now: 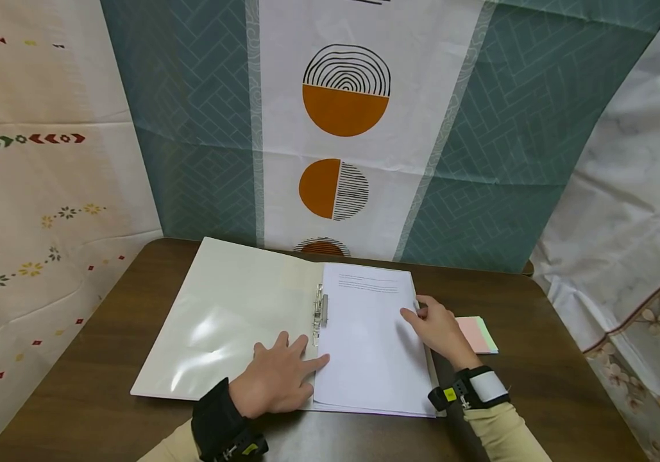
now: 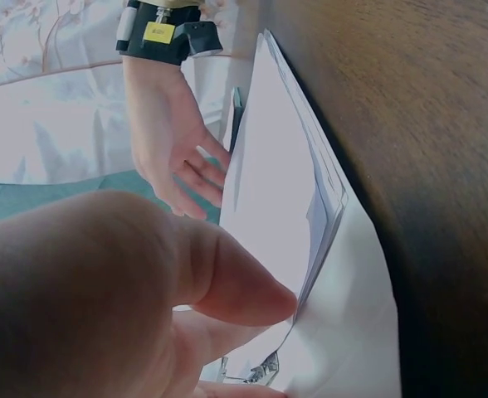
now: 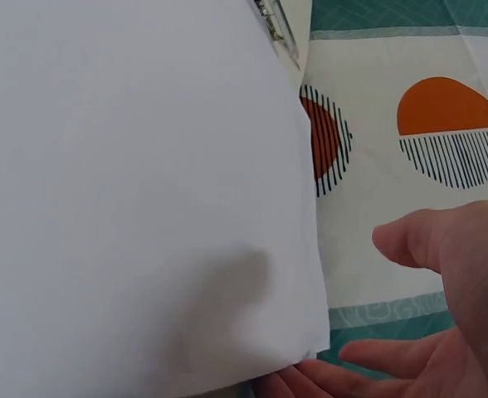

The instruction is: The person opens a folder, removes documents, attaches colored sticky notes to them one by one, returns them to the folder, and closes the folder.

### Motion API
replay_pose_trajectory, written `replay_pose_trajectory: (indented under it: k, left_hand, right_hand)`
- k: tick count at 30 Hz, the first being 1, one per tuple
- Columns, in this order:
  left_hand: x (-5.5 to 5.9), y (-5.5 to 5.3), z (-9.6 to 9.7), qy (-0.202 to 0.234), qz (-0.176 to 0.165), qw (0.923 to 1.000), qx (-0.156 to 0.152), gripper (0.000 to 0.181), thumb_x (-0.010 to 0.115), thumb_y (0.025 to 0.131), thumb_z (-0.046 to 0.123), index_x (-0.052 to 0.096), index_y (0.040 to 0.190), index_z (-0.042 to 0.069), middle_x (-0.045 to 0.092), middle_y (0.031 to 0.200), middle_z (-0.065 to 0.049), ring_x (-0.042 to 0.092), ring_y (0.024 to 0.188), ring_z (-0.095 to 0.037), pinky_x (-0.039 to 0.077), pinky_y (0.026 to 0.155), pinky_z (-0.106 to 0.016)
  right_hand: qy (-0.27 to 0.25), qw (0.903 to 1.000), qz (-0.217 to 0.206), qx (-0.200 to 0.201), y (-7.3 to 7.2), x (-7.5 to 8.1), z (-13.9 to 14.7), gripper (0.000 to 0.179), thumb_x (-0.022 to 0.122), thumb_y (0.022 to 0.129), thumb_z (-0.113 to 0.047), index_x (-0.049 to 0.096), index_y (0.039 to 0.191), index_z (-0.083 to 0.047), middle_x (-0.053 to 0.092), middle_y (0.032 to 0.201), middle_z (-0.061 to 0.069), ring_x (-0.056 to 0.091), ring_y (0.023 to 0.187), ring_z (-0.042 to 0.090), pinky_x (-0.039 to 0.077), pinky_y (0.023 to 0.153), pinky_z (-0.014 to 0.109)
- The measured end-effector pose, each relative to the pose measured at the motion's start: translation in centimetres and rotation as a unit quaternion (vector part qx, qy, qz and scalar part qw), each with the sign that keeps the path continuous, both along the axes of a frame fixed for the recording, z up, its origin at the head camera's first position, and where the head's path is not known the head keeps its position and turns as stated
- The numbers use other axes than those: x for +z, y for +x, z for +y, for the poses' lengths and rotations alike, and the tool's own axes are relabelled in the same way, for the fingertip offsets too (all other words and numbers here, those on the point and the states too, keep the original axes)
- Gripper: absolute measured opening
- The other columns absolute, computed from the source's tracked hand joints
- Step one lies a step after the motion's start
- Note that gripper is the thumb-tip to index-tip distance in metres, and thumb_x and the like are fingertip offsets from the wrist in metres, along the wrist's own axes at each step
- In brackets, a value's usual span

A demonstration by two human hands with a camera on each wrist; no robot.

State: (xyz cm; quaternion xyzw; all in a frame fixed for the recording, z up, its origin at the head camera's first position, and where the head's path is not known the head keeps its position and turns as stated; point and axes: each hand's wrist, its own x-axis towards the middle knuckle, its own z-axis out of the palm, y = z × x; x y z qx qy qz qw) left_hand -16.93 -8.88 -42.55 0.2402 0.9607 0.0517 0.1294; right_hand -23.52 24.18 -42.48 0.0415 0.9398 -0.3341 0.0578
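Note:
A white binder (image 1: pixel 249 308) lies opened flat, its cover to the left and a stack of white paper (image 1: pixel 370 346) on the right side. A metal clip mechanism (image 1: pixel 319 311) runs along the spine beside the stack. My left hand (image 1: pixel 283 375) rests with spread fingers over the lower spine, one finger reaching onto the sheets' left edge. At the upper right edge of the stack is my right hand (image 1: pixel 436 324). In the right wrist view its fingers (image 3: pixel 310 381) touch the paper's edge from below, while the thumb (image 3: pixel 406 239) stands apart from the sheet.
Pink and green sticky notes (image 1: pixel 476 335) lie right of the binder, near my right wrist. The brown wooden table (image 1: pixel 555 385) ends at a patterned cloth (image 1: pixel 203 128) hanging behind it. White cloths hang at both sides.

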Motion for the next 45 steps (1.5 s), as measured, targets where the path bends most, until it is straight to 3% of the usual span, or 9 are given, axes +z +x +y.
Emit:
replay_pose_trajectory:
  k: [3,10,14,18,24,27,30,37,45]
  left_hand:
    - [0.0,0.0,0.0,-0.001,0.001,1.0000,0.001,0.054,0.060,0.102,0.036,0.067,0.155,0.045,0.060,0.153,-0.008,0.052,0.118,-0.033,0.052,0.087,-0.067]
    - [-0.1,0.0,0.1,-0.004,0.001,1.0000,0.002,0.055,0.059,0.101,0.037,0.067,0.155,0.046,0.061,0.153,-0.008,0.052,0.116,-0.032,0.052,0.087,-0.066]
    - [-0.1,0.0,0.0,-0.003,-0.001,1.0000,0.003,0.055,0.059,0.101,0.037,0.067,0.155,0.045,0.060,0.155,-0.008,0.052,0.118,-0.033,0.052,0.088,-0.067]
    - [-0.2,0.1,0.1,0.001,-0.001,1.0000,0.002,0.055,0.060,0.101,0.037,0.067,0.155,0.046,0.061,0.155,-0.008,0.052,0.118,-0.033,0.052,0.088,-0.067]
    - [-0.1,0.1,0.0,0.005,-0.003,1.0000,0.001,0.056,0.058,0.100,0.035,0.067,0.155,0.044,0.061,0.156,-0.008,0.053,0.118,-0.033,0.052,0.089,-0.068]
    - [-0.1,0.1,0.0,0.005,-0.003,1.0000,0.000,0.056,0.058,0.101,0.035,0.067,0.155,0.044,0.060,0.156,-0.009,0.052,0.117,-0.033,0.052,0.088,-0.068]
    - [-0.1,0.1,0.0,0.007,-0.002,1.0000,0.000,0.056,0.058,0.101,0.034,0.067,0.156,0.044,0.060,0.155,-0.009,0.052,0.116,-0.033,0.051,0.087,-0.067]
    - [-0.1,0.2,-0.1,0.011,0.003,0.9999,0.000,0.056,0.057,0.101,0.035,0.067,0.156,0.045,0.060,0.156,-0.009,0.052,0.117,-0.033,0.051,0.087,-0.067]
    - [-0.3,0.1,-0.2,0.007,-0.007,0.9999,0.005,0.061,0.065,0.098,0.038,0.062,0.158,0.048,0.058,0.157,-0.008,0.051,0.121,-0.032,0.050,0.089,-0.067]
  right_hand:
    - [-0.025,0.9997,-0.004,-0.007,-0.1,-0.1,-0.1,0.076,0.065,0.112,-0.037,0.041,0.166,0.011,0.064,0.152,0.037,0.069,0.134,0.046,0.062,0.105,0.057]
    - [-0.078,0.9962,-0.028,-0.025,-0.4,-0.1,-0.7,0.080,0.066,0.113,-0.033,0.032,0.169,0.013,0.059,0.151,0.037,0.062,0.123,0.041,0.060,0.105,0.054]
    - [-0.123,0.9899,-0.057,-0.040,-0.7,0.0,-0.9,0.087,0.064,0.113,-0.032,0.018,0.174,0.011,0.043,0.167,0.039,0.052,0.144,0.051,0.047,0.123,0.070]
    - [-0.164,0.9818,-0.085,-0.045,-0.7,-0.2,-0.8,0.088,0.061,0.114,-0.032,0.013,0.175,0.010,0.025,0.180,0.037,0.037,0.160,0.055,0.030,0.134,0.076]
    - [-0.194,0.9747,-0.106,-0.030,-0.4,-0.4,-0.6,0.073,0.060,0.115,-0.029,0.031,0.172,0.006,0.034,0.179,0.031,0.044,0.152,0.047,0.027,0.136,0.074]
    - [-0.215,0.9708,-0.103,-0.024,-0.2,-0.3,-0.8,0.073,0.059,0.114,-0.026,0.029,0.174,0.003,0.032,0.181,0.029,0.042,0.154,0.047,0.025,0.136,0.075]
    - [-0.230,0.9678,-0.101,-0.010,0.0,-0.3,-1.1,0.075,0.059,0.113,-0.019,0.024,0.177,-0.002,0.030,0.182,0.028,0.044,0.152,0.049,0.030,0.132,0.077]
    - [-0.218,0.9731,-0.073,-0.022,0.2,-0.7,-1.7,0.082,0.060,0.103,0.001,0.023,0.177,-0.004,0.034,0.180,0.028,0.044,0.154,0.053,0.026,0.133,0.081]
    - [-0.203,0.9761,-0.057,-0.052,0.2,-1.1,-1.7,0.078,0.059,0.102,0.004,0.030,0.174,0.000,0.039,0.176,0.032,0.046,0.156,0.054,0.030,0.134,0.076]
